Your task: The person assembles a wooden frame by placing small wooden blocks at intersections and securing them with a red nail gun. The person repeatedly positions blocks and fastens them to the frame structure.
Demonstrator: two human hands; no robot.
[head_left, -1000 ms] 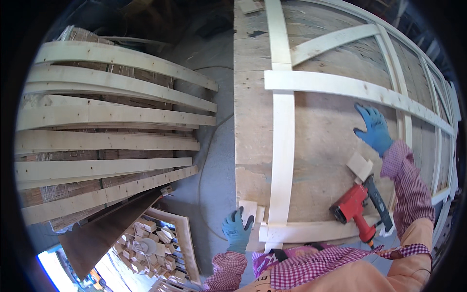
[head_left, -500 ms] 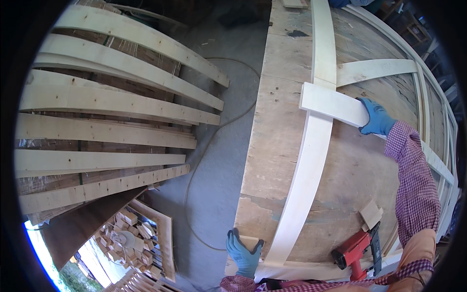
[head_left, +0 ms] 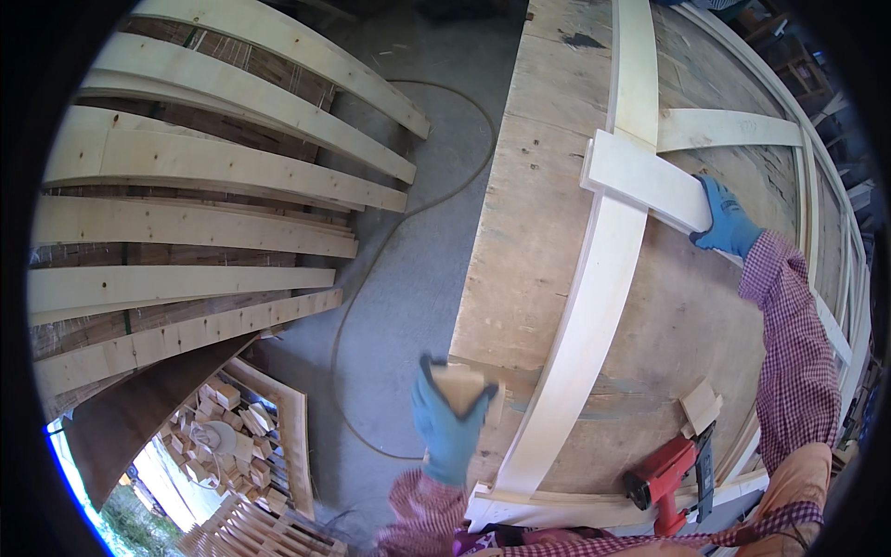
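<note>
My left hand point(head_left: 444, 429), in a blue work glove, is closed around a small wooden block point(head_left: 458, 385); both are smeared by motion near the workbench's left edge. My right hand point(head_left: 729, 218), gloved the same way, grips the right end of a short pale board point(head_left: 645, 176). That board lies across a long pale plank point(head_left: 589, 325), close to where a further plank point(head_left: 635, 79) continues away from me. Side by side on the bench, a red nail gun point(head_left: 664, 469) and a small loose wood piece point(head_left: 701, 406) lie at the lower right.
The plywood-topped bench point(head_left: 520, 251) carries a frame with a cross slat point(head_left: 733, 128). Curved pale boards point(head_left: 232, 153) stick out from a stack on the left. A hose point(head_left: 342, 325) snakes over the grey floor. At lower left sits a bin of wood offcuts point(head_left: 299, 446).
My left hand has risen from the bench's near edge with the wooden block. The short board, still in my right hand, sits slightly askew on the plank. The view has shifted a little.
</note>
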